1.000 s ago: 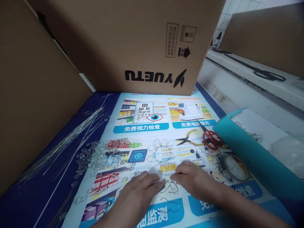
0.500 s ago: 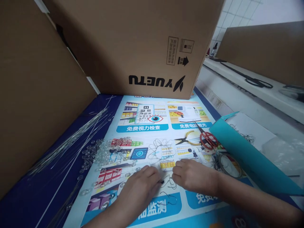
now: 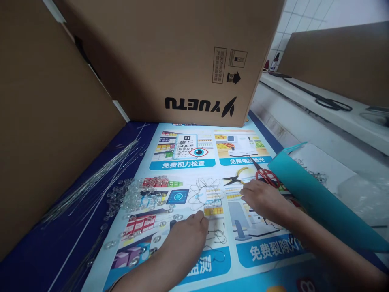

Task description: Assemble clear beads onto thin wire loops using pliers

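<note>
At frame centre the left hand lay flat, fingers loosely spread, pinning the wire flower at its near edge. Right of it, the right hand reached open-fingered toward the pliers; a grip by both handles, flower pinned, seemed best.

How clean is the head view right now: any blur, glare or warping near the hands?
Head view: right hand by the pliers slightly motion-blurred; left hand at the wire flower sharper; the cardboard box edges lean from wide-angle warp; lighting soft, no harsh glare on the poster.
</note>
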Demonstrator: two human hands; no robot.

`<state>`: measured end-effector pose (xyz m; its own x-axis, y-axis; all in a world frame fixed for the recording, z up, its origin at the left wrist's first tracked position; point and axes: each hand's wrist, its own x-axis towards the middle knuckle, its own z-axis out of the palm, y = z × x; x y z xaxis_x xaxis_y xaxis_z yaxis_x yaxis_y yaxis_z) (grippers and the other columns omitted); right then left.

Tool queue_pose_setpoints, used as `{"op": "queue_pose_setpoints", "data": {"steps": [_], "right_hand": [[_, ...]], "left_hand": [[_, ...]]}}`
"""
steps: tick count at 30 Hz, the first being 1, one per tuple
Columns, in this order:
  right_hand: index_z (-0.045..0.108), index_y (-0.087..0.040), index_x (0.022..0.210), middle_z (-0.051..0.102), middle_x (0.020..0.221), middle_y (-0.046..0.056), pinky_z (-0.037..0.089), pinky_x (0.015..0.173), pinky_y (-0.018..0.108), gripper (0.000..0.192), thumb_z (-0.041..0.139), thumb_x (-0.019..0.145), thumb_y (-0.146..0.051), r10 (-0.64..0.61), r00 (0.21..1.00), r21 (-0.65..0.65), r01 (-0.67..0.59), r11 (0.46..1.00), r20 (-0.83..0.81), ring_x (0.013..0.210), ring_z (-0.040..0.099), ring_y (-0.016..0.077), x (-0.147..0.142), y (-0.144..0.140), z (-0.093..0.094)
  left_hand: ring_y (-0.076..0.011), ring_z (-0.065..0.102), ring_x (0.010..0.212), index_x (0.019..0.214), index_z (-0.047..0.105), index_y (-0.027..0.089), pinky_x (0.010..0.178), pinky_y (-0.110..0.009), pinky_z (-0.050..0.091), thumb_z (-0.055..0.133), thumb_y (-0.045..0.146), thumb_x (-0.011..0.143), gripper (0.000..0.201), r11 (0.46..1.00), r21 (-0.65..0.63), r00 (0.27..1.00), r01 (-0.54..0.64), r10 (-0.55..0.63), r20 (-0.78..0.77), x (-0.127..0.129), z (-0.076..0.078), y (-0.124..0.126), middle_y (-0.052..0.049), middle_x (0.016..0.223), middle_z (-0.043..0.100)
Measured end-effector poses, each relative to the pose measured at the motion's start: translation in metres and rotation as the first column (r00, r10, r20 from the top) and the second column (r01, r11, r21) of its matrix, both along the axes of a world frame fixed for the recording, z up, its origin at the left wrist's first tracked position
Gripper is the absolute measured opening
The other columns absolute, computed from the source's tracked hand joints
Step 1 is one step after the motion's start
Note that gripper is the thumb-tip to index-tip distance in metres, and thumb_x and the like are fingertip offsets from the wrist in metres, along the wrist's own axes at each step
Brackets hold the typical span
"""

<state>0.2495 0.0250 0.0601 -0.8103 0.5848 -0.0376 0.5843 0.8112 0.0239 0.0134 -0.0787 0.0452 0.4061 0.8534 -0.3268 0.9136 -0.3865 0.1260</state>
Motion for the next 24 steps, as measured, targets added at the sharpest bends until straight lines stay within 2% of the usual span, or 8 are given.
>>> {"op": "queue_pose_setpoints", "data": {"steps": [3,7,10,13,15,18,21,24], "right_hand": [[0.062,-0.012,0.084,0.059,0.085,0.01,0.037,0.077,0.031,0.02,0.042,0.089,-0.012,-0.004,0.999,-0.021,0.003,1.0,-0.034,0.085,0.05,0.0195,-0.001,-0.005,0.004],[0.062,-0.016,0.089,0.06,0.085,0.007,0.037,0.072,0.03,0.02,0.043,0.09,-0.014,0.151,0.987,-0.148,-0.159,0.976,-0.06,0.081,0.05,0.0183,-0.012,-0.032,0.003],[0.062,-0.017,0.093,0.06,0.087,0.007,0.038,0.072,0.031,0.018,0.044,0.09,-0.018,0.15,0.986,-0.169,-0.16,0.973,-0.07,0.082,0.05,0.0192,-0.02,-0.045,-0.001],[0.061,-0.017,0.098,0.061,0.09,0.007,0.039,0.075,0.032,0.018,0.045,0.09,-0.019,0.128,0.988,-0.152,-0.14,0.979,-0.086,0.085,0.051,0.0196,-0.02,-0.04,-0.005],[0.062,-0.016,0.098,0.061,0.092,0.009,0.039,0.078,0.033,0.019,0.044,0.09,-0.018,0.093,0.99,-0.111,-0.104,0.988,-0.103,0.088,0.052,0.02,-0.016,-0.026,-0.004],[0.061,-0.014,0.099,0.061,0.098,0.012,0.039,0.084,0.035,0.021,0.043,0.089,-0.016,-0.072,0.99,-0.024,0.07,0.997,-0.118,0.095,0.052,0.0219,-0.003,0.001,-0.001],[0.059,-0.015,0.105,0.06,0.106,0.012,0.039,0.088,0.038,0.023,0.044,0.088,-0.019,-0.244,0.964,0.0,0.245,0.969,-0.105,0.101,0.051,0.0244,0.014,0.024,0.002],[0.056,-0.017,0.113,0.058,0.116,0.01,0.04,0.09,0.036,0.031,0.049,0.083,-0.02,-0.249,0.964,0.02,0.252,0.968,-0.09,0.108,0.05,0.0242,0.029,0.035,-0.002]], "left_hand": [[-0.0254,0.06,0.078,0.098,0.058,0.011,0.061,-0.037,0.051,0.037,0.003,0.081,0.029,1.0,-0.002,1.0,0.006,-0.006,0.0,-0.004,-0.002,-0.001,-0.014,0.095,0.058],[-0.0257,0.06,0.08,0.095,0.058,0.014,0.065,-0.039,0.05,0.035,0.006,0.084,0.027,0.999,0.025,0.999,-0.032,0.031,0.037,-0.013,-0.008,-0.004,-0.012,0.092,0.059],[-0.0255,0.06,0.081,0.096,0.058,0.013,0.067,-0.038,0.049,0.034,0.009,0.087,0.026,0.999,0.016,0.999,-0.048,0.047,0.018,-0.016,-0.007,-0.007,-0.012,0.092,0.06],[-0.0251,0.061,0.079,0.095,0.058,0.014,0.065,-0.038,0.05,0.032,0.013,0.09,0.026,0.996,-0.001,0.995,-0.092,0.092,0.035,-0.016,-0.001,-0.007,-0.011,0.089,0.06],[-0.0259,0.061,0.082,0.095,0.058,0.016,0.066,-0.038,0.05,0.036,0.016,0.09,0.023,0.994,-0.014,0.99,-0.109,0.11,0.089,-0.014,0.003,-0.006,-0.01,0.091,0.06],[-0.0275,0.061,0.086,0.097,0.058,0.017,0.068,-0.041,0.051,0.039,0.014,0.087,0.022,0.994,-0.049,0.989,-0.099,0.104,0.104,-0.012,0.006,-0.005,-0.009,0.097,0.06],[-0.0271,0.062,0.079,0.093,0.059,0.017,0.064,-0.042,0.051,0.033,0.009,0.086,0.029,0.996,-0.069,0.994,-0.065,0.07,0.08,-0.009,0.004,-0.004,-0.01,0.095,0.061],[-0.0285,0.062,0.08,0.093,0.06,0.015,0.064,-0.04,0.05,0.036,0.007,0.083,0.027,0.996,-0.067,0.997,-0.051,0.055,0.054,-0.006,-0.003,-0.004,-0.012,0.093,0.061]]}}
